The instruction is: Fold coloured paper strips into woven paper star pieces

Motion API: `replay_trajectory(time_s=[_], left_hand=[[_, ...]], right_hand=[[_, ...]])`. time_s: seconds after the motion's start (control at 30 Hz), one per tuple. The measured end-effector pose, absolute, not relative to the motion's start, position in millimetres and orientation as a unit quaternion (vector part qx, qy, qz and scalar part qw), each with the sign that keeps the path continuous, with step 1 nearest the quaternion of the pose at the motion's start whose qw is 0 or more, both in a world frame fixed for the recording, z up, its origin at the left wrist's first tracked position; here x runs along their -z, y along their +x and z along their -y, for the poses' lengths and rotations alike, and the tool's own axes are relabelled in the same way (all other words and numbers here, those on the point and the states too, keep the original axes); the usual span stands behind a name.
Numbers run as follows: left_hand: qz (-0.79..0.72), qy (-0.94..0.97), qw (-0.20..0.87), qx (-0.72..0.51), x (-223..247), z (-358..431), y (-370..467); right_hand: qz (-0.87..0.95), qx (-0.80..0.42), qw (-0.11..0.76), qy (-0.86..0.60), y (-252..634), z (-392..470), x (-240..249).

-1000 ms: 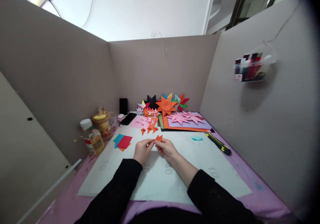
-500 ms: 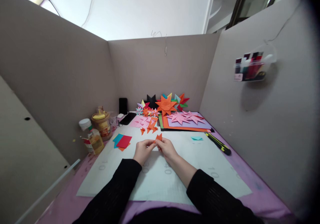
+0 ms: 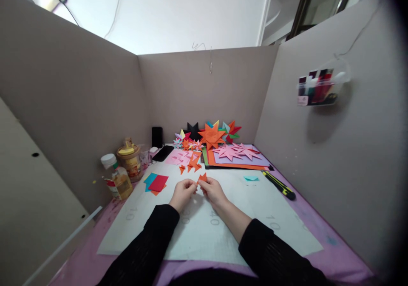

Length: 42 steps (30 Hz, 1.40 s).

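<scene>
A small pointed piece of folded orange paper is pinched between the thumb and fingers of my right hand. My left hand is closed too, its fingertips meeting the left edge of the same piece; fingers hide its lower part. Beyond my hands lie several smaller folded orange pieces. To the left sits a loose stack of paper squares, with a red square over blue and orange ones. A folded turquoise piece rests on the right of the white sheet.
A yellow-black utility knife lies at the right. At the left stand a glue bottle and a lidded jar. A phone, pink paper stars and an orange star are at the back, before grey partition walls.
My left fingertips have drawn slightly down and away from my right hand. The orange paper stays in my right fingers. The view has shifted a little.
</scene>
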<state>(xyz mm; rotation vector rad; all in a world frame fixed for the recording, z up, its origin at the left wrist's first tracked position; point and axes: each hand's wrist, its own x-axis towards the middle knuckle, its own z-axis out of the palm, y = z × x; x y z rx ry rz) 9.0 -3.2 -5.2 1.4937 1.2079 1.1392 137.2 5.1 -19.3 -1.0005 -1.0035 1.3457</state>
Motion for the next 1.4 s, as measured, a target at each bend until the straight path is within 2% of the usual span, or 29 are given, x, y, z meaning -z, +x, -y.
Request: replay_trajectory(time_s=[0.17,0.4,0.67,1.07,1.23,1.4], left_hand=[[-0.483,0.609,0.431,-0.459,6.7,2.4,6.4],[-0.471,0.652,0.367,-0.467,9.5,1.5,7.6],[-0.48,0.623,0.416,-0.457,3.8,3.3,9.5],[-0.472,0.618,0.396,-0.488,7.8,-1.1,3.9],[-0.463,0.629,0.391,-0.487,4.5,1.1,5.5],[-0.454,0.636,0.367,-0.504,1.5,2.1,8.0]], right_hand=[[0.428,-0.552,0.575,-0.427,139.1,-9.2,23.1],[0.443,-0.546,0.573,-0.42,140.6,-10.4,24.1],[0.423,-0.594,0.543,-0.416,138.7,-6.2,23.9],[0.411,-0.605,0.559,-0.39,140.4,-6.9,22.3],[0.421,-0.577,0.556,-0.425,142.1,-10.4,25.3],[0.514,-0.514,0.532,-0.434,140.8,-7.5,25.3]])
